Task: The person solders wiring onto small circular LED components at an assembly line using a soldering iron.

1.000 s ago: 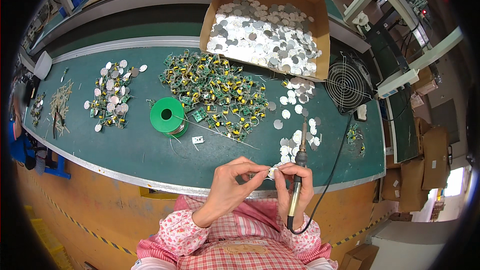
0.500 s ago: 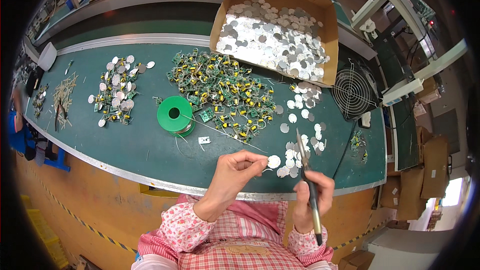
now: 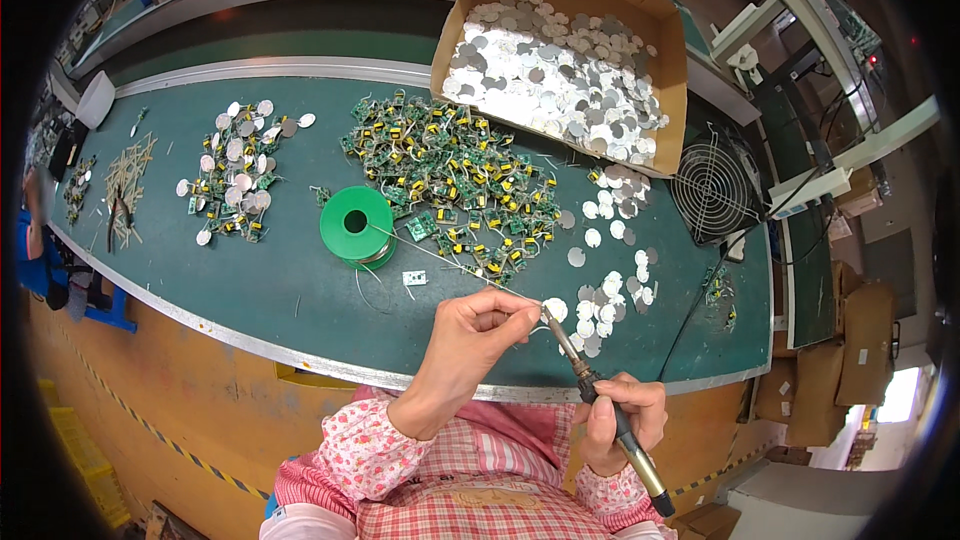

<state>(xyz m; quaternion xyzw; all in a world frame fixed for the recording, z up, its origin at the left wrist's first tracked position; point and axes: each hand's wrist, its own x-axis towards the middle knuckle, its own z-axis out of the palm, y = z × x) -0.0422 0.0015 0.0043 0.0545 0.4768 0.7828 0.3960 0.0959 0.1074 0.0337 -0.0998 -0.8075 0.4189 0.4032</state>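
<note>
My left hand (image 3: 470, 335) pinches a small white round disc (image 3: 557, 309) at its fingertips, just above the green table. A short white wire (image 3: 540, 329) curls below the disc; what else lies between the fingers is hidden. Wrapped around the black grip of a soldering iron (image 3: 615, 415), my right hand (image 3: 625, 420) slants the tip up to the disc's left edge. From a green spool (image 3: 340, 218), a thin strand of solder wire (image 3: 450, 260) runs to the disc beside my left fingertips.
Loose discs (image 3: 600, 310) lie right of my hands. Beyond are a heap of small circuit boards (image 3: 450, 170) and a cardboard box (image 3: 455, 30) of discs. A fan (image 3: 715, 185) stands at the right; boards with discs (image 3: 235, 175) lie left. The iron's cord (image 3: 690, 310) crosses the table.
The soldering iron's tip has swung left and down, from above the loose discs onto the held disc. The solder strand now reaches the disc too. My left hand keeps its pinch.
</note>
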